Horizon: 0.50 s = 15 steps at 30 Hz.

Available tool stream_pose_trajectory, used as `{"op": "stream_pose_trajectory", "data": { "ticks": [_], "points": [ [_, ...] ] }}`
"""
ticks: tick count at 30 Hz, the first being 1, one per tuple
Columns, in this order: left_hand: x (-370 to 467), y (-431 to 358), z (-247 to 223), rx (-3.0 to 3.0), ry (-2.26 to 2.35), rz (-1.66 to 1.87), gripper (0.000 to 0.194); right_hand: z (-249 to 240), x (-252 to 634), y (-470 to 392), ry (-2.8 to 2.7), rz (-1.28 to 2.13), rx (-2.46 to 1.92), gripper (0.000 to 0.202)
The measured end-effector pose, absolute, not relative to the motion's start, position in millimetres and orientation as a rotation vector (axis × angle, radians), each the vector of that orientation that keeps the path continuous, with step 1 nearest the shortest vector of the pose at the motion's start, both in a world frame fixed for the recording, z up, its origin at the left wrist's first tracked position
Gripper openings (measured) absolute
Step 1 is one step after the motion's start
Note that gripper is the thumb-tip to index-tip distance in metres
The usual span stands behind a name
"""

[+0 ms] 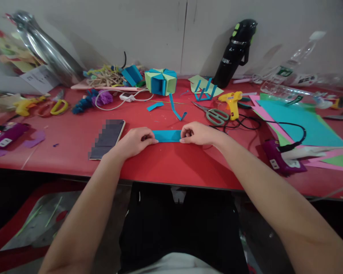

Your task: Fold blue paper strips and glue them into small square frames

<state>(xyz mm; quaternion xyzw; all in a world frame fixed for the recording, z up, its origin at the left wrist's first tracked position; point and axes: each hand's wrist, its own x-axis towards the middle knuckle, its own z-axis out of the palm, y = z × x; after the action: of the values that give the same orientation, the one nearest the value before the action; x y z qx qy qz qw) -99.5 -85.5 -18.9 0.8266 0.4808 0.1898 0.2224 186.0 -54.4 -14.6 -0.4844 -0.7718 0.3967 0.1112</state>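
A folded strip of blue paper (167, 136) lies near the front of the red table, stretched between my hands. My left hand (137, 141) pinches its left end between thumb and fingers. At the right end, my right hand (196, 134) grips the strip the same way. A phone (107, 139) rests just left of my left hand. Beyond the strip are a thin bent blue paper strip (175, 108) and a small blue paper scrap (155, 106). Further back stands a blue and pale green folded-paper box (161, 81).
Scissors (217, 116) and a yellow glue gun (231, 102), with its black cord, lie right of centre. Coloured paper sheets (297, 118) and a purple power block (282, 158) are at right. A black bottle (234, 53) stands behind. Wooden sticks (107, 78) are piled at back left.
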Motion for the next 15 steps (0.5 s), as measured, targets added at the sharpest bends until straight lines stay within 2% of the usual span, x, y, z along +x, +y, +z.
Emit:
{"op": "stream_pose_trajectory", "data": {
  "ticks": [8,15],
  "points": [
    [-110.2,-90.7,-12.0,2.623,1.171,0.366,0.017,-12.3,185.0,-54.8,-2.285,1.163,-1.440,0.012],
    [-100.6,-83.1,-8.8,2.488,1.339,0.305,0.018,-11.8,185.5,-54.2,-2.297,1.159,-1.429,0.013]
  ]
}}
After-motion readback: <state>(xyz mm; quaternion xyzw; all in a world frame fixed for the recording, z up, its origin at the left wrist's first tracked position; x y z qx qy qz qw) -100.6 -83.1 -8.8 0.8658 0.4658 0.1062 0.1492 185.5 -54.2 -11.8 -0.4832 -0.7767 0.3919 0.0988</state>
